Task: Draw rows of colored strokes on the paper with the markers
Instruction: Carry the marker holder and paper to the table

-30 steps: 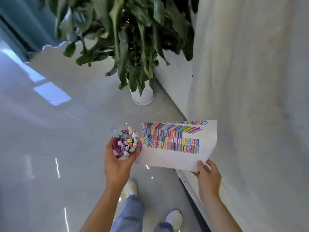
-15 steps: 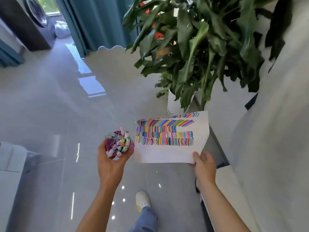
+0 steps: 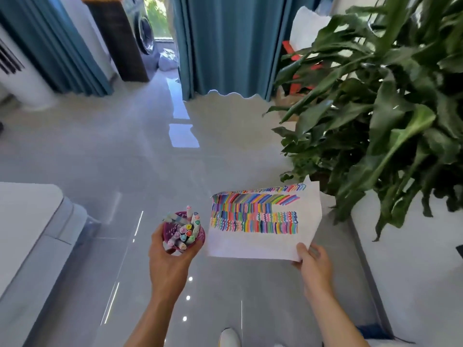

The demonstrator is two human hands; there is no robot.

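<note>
Left of the potted plant point(image 3: 375, 108), the right hand point(image 3: 316, 265) pinches the paper point(image 3: 260, 242) by its corner. Farther left, the left hand point(image 3: 171, 259) wraps its grip round the purple cup point(image 3: 167, 230), keeping the markers point(image 3: 186, 230) upright, probably for carrying.

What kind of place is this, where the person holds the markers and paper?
Probably a room in a home: teal curtains hang to a glossy floor, what looks like a washing machine stands beyond them, and a large houseplant grows on the right.
</note>
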